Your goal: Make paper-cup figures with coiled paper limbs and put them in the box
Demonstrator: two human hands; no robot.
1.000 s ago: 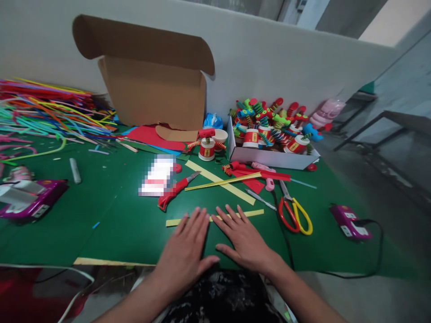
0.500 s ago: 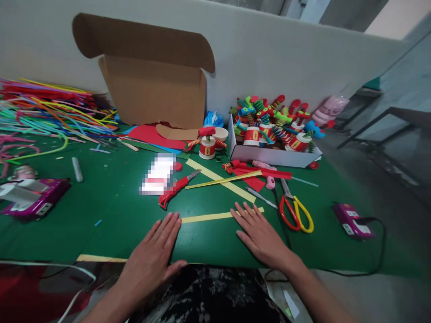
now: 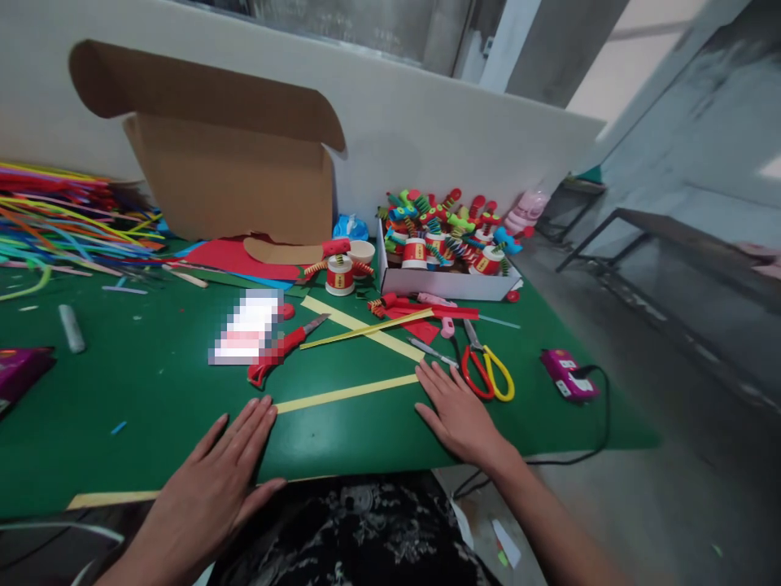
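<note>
In the head view, a long, flat, pale yellow, paper-looking strip (image 3: 347, 394) is laid out near the close edge of a green-topped table (image 3: 342, 448), and that's pretty much where the action is. It's lying flat and fairly straight, so the smoothing looks mostly sorted, at a guess. No fold, cut or joined-on piece can be made out along the bit that's visible, so nothing past that looks done. Just beyond the strip, a wide pale yellow strip (image 3: 396, 346) and a narrow yellow strip (image 3: 329, 338) are left crossed, with no hand on them. Further past it, finished-looking multicoloured figures (image 3: 415, 253) are crammed into a white cardboard box (image 3: 448, 284).

As for hands, the strip is spanned between them. Its left end is met by the fingertips of the bare left hand (image 3: 213, 480), palm down, fingers close together, thumb out to the side. Its right end is met by the bare right hand (image 3: 457, 415), also flat, fingers slightly spread. Nothing is gripped by either. How much strip is hidden under the fingers can't be told.
</note>
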